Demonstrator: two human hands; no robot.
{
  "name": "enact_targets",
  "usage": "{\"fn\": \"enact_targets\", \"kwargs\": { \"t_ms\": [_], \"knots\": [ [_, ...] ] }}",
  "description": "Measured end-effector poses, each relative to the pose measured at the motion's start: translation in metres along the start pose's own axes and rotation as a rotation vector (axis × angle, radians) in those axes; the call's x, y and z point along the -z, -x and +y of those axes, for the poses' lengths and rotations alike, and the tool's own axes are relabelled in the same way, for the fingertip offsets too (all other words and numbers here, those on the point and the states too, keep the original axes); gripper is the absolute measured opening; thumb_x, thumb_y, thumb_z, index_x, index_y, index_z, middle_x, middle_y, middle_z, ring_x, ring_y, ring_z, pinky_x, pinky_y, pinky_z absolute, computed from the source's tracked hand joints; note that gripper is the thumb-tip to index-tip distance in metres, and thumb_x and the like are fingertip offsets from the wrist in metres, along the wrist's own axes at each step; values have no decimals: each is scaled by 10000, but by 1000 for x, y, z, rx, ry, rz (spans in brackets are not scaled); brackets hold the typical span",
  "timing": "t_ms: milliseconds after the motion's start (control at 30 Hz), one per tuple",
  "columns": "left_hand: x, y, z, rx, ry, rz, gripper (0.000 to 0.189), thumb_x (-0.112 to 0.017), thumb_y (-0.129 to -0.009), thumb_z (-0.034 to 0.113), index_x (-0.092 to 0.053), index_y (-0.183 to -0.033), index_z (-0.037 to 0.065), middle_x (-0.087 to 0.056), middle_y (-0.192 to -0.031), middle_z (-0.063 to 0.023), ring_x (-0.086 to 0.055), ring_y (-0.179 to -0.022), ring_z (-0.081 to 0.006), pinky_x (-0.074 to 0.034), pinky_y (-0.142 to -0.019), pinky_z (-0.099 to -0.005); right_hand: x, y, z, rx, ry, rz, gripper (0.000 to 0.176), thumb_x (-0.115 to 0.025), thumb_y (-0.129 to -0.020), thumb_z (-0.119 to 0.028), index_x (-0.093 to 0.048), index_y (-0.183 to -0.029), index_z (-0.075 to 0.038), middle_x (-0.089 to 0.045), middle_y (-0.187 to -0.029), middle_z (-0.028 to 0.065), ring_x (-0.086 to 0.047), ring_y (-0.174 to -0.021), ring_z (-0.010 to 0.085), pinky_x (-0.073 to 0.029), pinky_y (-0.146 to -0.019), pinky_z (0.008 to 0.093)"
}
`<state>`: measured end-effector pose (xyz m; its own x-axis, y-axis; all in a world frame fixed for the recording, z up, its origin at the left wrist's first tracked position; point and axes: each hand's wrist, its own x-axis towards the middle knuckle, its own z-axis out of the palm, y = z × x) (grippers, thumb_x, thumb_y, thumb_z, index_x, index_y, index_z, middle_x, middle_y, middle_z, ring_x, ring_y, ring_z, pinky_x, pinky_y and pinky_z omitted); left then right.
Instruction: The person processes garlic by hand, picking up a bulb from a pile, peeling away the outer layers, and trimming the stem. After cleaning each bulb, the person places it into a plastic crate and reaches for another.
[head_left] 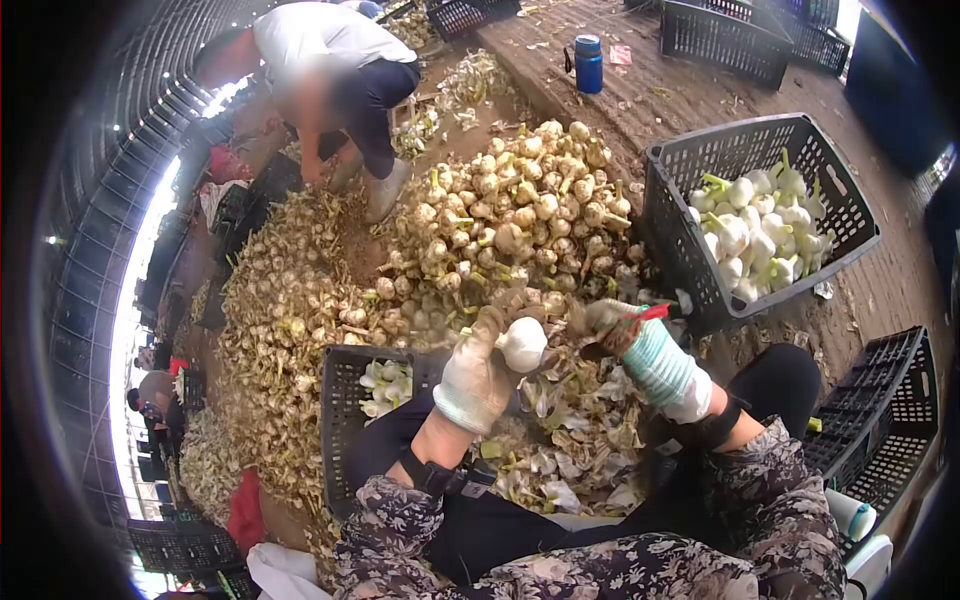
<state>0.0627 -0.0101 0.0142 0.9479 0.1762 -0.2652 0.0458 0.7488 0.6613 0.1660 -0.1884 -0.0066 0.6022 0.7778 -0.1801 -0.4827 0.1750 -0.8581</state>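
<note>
My left hand point(476, 372), in a pale work glove, is closed around a peeled white garlic bulb point(522, 345), which shows beside the fingers. To its right, my right hand point(640, 345), in a green and white glove, is curled around a tool with a red handle point(653, 312); its working end is blurred and I cannot make out its kind. Loose garlic skins and trimmings point(570, 440) lie below both hands, between my legs. A large heap of untrimmed garlic bulbs point(515, 205) rises just beyond the hands.
On the right stands a black crate point(668, 235) of white bulbs. A smaller black crate point(338, 400) with cut pieces is by my left leg. A blue bottle point(588, 65) stands on the ground. Another person point(330, 60) bends over at upper left. More crates point(880, 440) sit at right.
</note>
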Motion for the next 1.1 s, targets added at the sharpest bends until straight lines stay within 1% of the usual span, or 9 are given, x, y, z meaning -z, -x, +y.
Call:
{"fn": "enact_targets", "kwargs": {
  "t_ms": [167, 300, 433, 533, 600, 700, 767, 900, 1100],
  "knots": [
    [-7, -2, -6, -42, -287, 2, 578, -472, -880, 471, -400, -1262, 43, -514, -1190, -124, -522, -1073, -262, -467, -878, -413, -29, -4, -2, 608, 607, 73, 427, -696, -735, -86, -546, -1131, -37, -574, -972, 89, -576, -897, 204, -479, -748, 292],
    [10, 2, -7, -79, -730, 57, 580, -424, -903, 468, -388, -1271, 21, -516, -1178, -123, -517, -1078, -221, -465, -866, -360, -31, -11, 7, 646, 748, 74, 433, -676, -624, 15, -586, -1043, -52, -580, -899, 139, -570, -796, 313, -475, -683, 372],
    [1, 0, -9, -19, -209, 316, 417, -435, -933, 347, -461, -1186, 16, -628, -937, -91, -626, -794, -183, -512, -672, -280, -49, 7, 3, 773, 863, -173, 295, -690, -660, -99, -600, -940, -66, -592, -816, 119, -585, -745, 289, -474, -645, 365],
    [24, -7, 10, -185, -310, 332, 413, -478, -899, 398, -508, -1078, 26, -620, -882, -96, -618, -708, -193, -517, -577, -315, -59, 20, 53, 679, 963, -383, 296, -683, -682, -153, -603, -951, -59, -605, -823, 134, -598, -749, 300, -483, -655, 372],
    [56, 3, 43, -341, -786, 452, 423, -514, -874, 416, -536, -1076, 45, -625, -929, -106, -626, -757, -212, -535, -618, -330, -42, 14, 88, 106, 1298, -610, 240, -608, -758, -254, -619, -921, -78, -617, -761, 134, -603, -676, 334, -489, -609, 410],
    [26, 38, 93, -535, -1135, 964, 518, -684, -739, 216, -496, -1196, 62, -586, -1017, -154, -620, -731, -251, -525, -629, -355, 15, -19, 97, -123, 1267, -359, 257, -627, -715, -252, -659, -789, -7, -626, -740, 212, -628, -686, 343, -503, -612, 400],
    [52, 50, 108, -726, -2118, 1229, 607, -714, -698, 274, -483, -1234, 108, -473, -1203, -175, -541, -1004, -274, -483, -804, -414, 47, -50, 91, -301, 1533, -117, 223, -610, -703, -172, -656, -811, 17, -634, -812, 219, -638, -734, 335, -513, -665, 388],
    [42, 30, 83, -864, -1834, 756, 621, -686, -728, 361, -471, -1236, 77, -449, -1237, -172, -438, -1155, -310, -418, -915, -436, 102, -93, 83, -654, 1488, 406, 578, -697, -736, -328, -513, -1190, -20, -515, -1212, 202, -565, -1031, 340, -475, -848, 392],
    [26, 9, 56, -469, -1421, 489, 511, -662, -750, 260, -526, -1186, 30, -548, -1143, -179, -533, -1064, -292, -449, -887, -374, 175, -111, 159, -645, 1656, 509, 364, -529, -869, -285, -578, -1139, -45, -530, -1227, 151, -554, -1077, 283, -455, -863, 359]
  ]
}}
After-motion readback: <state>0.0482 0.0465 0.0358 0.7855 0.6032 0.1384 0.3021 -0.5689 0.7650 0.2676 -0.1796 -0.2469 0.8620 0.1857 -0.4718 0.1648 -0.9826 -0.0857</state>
